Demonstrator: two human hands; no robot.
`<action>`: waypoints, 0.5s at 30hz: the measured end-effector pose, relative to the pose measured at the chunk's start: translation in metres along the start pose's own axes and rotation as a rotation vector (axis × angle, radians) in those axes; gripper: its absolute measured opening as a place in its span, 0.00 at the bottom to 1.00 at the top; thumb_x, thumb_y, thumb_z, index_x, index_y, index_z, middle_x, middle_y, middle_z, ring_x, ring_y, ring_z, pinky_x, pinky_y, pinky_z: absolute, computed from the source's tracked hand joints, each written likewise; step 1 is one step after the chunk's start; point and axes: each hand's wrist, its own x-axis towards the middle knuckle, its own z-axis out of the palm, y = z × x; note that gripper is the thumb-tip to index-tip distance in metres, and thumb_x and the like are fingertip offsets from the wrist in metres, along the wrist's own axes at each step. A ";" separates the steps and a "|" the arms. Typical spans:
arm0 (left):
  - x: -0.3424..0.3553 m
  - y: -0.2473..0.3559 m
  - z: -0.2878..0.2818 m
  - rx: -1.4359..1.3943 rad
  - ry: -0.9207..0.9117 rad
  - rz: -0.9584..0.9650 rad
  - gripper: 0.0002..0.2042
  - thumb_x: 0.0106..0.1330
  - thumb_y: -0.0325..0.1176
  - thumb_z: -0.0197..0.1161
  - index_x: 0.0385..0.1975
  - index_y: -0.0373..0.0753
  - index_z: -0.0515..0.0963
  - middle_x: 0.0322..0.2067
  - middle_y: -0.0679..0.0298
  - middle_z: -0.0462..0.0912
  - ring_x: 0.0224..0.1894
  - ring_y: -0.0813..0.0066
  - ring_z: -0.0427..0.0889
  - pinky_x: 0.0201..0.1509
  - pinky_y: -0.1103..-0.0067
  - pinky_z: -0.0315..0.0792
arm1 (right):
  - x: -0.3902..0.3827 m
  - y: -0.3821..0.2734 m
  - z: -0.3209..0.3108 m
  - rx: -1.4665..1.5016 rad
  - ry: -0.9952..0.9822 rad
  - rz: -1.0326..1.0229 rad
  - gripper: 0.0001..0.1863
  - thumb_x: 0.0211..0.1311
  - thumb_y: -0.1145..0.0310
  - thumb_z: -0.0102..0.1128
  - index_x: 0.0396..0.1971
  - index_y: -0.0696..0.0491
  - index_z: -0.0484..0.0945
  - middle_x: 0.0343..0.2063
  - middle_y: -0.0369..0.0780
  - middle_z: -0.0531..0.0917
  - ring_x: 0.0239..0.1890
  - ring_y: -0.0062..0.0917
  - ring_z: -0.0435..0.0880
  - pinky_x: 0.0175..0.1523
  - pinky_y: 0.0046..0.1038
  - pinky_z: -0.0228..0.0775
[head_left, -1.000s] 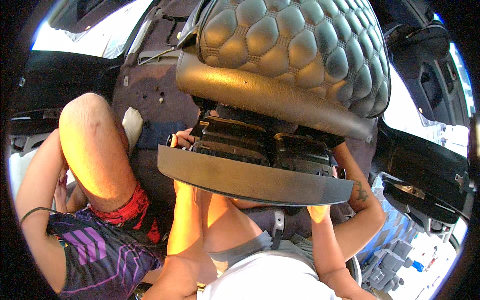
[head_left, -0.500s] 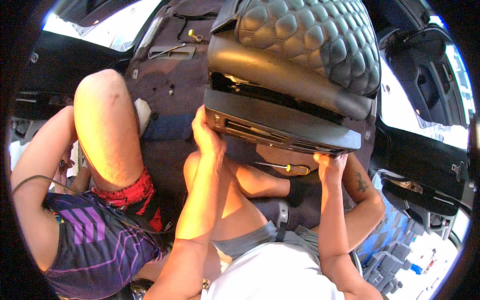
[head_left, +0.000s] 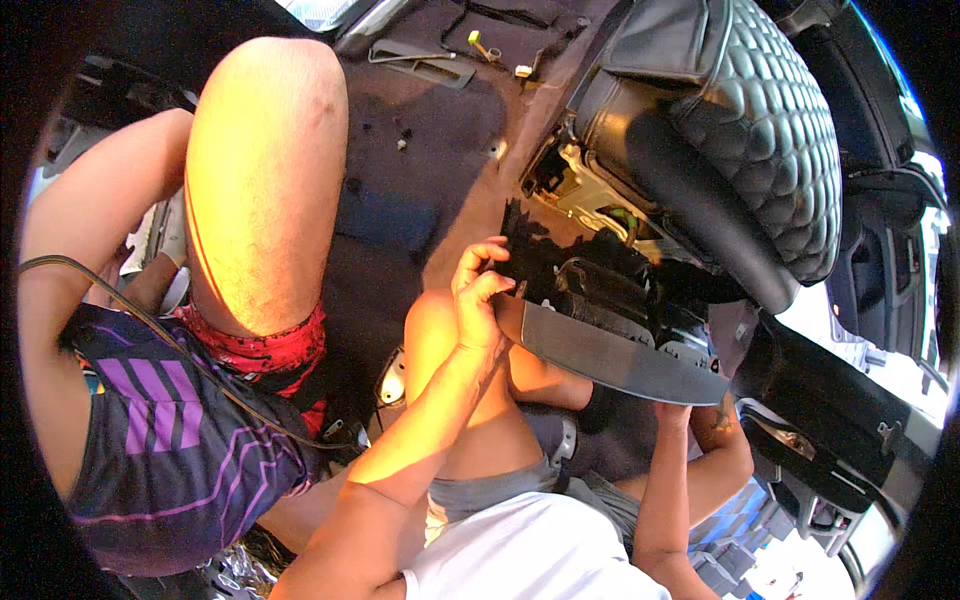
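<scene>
A long, dark grey plastic trim panel is tilted in front of me, off the car seat with its quilted black cover. My left hand is at the panel's left end, its upper fingers curled loosely above it. Beneath the right end, my right hand supports the panel, its fingers mostly hidden behind it. Beyond the panel, the seat's underside shows a bare metal frame and black parts.
At my left sits another person in a dark and purple top, one bare knee raised. A metal tool and a yellow connector lie on the dark car floor. The door sill side runs along the right.
The trim panel has come away from the seat's front toward me and tipped over, with my hands at its ends. The seat now appears further right and turned, its underside exposed.
</scene>
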 end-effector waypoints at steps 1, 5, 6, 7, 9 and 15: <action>0.002 0.000 0.000 -0.057 -0.038 0.002 0.16 0.43 0.22 0.55 0.35 0.36 0.76 0.53 0.56 0.75 0.58 0.65 0.72 0.67 0.76 0.59 | -0.005 0.001 -0.003 0.017 0.017 0.004 0.35 0.49 0.69 0.67 0.62 0.50 0.69 0.56 0.40 0.78 0.59 0.37 0.77 0.62 0.44 0.72; 0.007 -0.002 0.001 0.061 -0.060 -0.006 0.22 0.41 0.23 0.54 0.42 0.38 0.76 0.55 0.57 0.75 0.62 0.62 0.71 0.69 0.73 0.59 | -0.018 0.002 0.002 -0.022 -0.135 -0.099 0.35 0.48 0.71 0.67 0.61 0.50 0.70 0.55 0.40 0.78 0.59 0.37 0.77 0.62 0.43 0.72; 0.007 -0.002 0.001 0.022 -0.072 0.010 0.21 0.41 0.23 0.54 0.41 0.38 0.76 0.55 0.57 0.75 0.62 0.62 0.71 0.69 0.73 0.59 | -0.020 0.001 0.005 -0.038 -0.139 -0.118 0.35 0.47 0.72 0.67 0.61 0.51 0.70 0.55 0.40 0.79 0.59 0.37 0.77 0.62 0.42 0.72; 0.008 -0.002 0.001 0.008 -0.059 -0.004 0.21 0.41 0.23 0.54 0.41 0.38 0.76 0.55 0.57 0.75 0.62 0.62 0.71 0.69 0.73 0.59 | -0.020 0.001 0.009 -0.051 -0.143 -0.133 0.35 0.47 0.72 0.67 0.60 0.51 0.70 0.55 0.40 0.79 0.59 0.37 0.78 0.62 0.42 0.72; 0.008 -0.004 -0.001 -0.068 -0.046 -0.007 0.20 0.42 0.20 0.57 0.40 0.39 0.75 0.54 0.58 0.75 0.59 0.67 0.72 0.66 0.75 0.61 | -0.022 -0.001 0.014 -0.072 -0.147 -0.157 0.35 0.47 0.73 0.67 0.60 0.51 0.71 0.55 0.40 0.79 0.58 0.37 0.78 0.62 0.42 0.72; 0.020 -0.006 0.002 -0.143 -0.048 0.043 0.20 0.44 0.20 0.60 0.41 0.39 0.74 0.51 0.60 0.75 0.56 0.69 0.72 0.65 0.77 0.60 | -0.026 -0.011 0.024 -0.112 -0.180 -0.201 0.34 0.45 0.77 0.67 0.58 0.52 0.72 0.54 0.40 0.80 0.58 0.36 0.78 0.62 0.40 0.72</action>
